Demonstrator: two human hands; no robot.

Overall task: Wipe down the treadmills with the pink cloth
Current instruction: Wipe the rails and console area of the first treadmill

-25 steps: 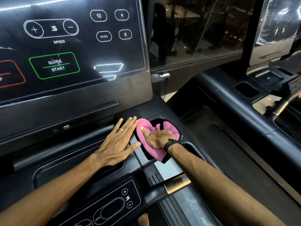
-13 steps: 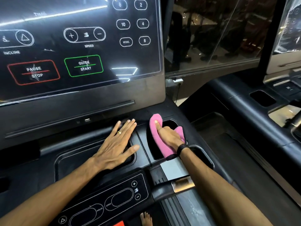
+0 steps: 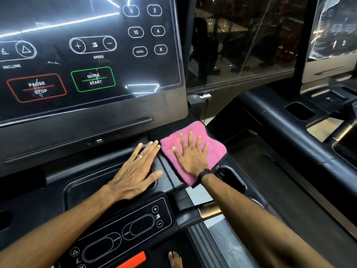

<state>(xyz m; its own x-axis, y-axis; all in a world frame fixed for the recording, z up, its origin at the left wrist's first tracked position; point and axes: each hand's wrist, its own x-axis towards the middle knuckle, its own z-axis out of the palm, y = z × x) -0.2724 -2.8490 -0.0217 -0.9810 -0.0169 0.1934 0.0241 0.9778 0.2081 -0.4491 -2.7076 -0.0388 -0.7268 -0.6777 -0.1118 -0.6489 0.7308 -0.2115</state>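
Pink cloth point(image 3: 209, 147) lies spread flat on the black console ledge point(image 3: 168, 172) of the near treadmill, its long axis running from the near left up to the far right, its far corner just under the screen panel point(image 3: 92, 60). Its near edge overhangs a cup recess point(image 3: 231, 176). The right hand point(image 3: 190, 156) presses it, fingers splayed, gripping nothing. The left hand point(image 3: 138, 172) rests flat and released just beside it.

We see a pink cloth point(image 3: 201, 136) with dark edging on the black treadmill console point(image 3: 108, 132). White outlined buttons fill its screen, beside a green QUICK START box point(image 3: 93, 79) and a red PAUSE STOP box point(image 3: 36, 87).
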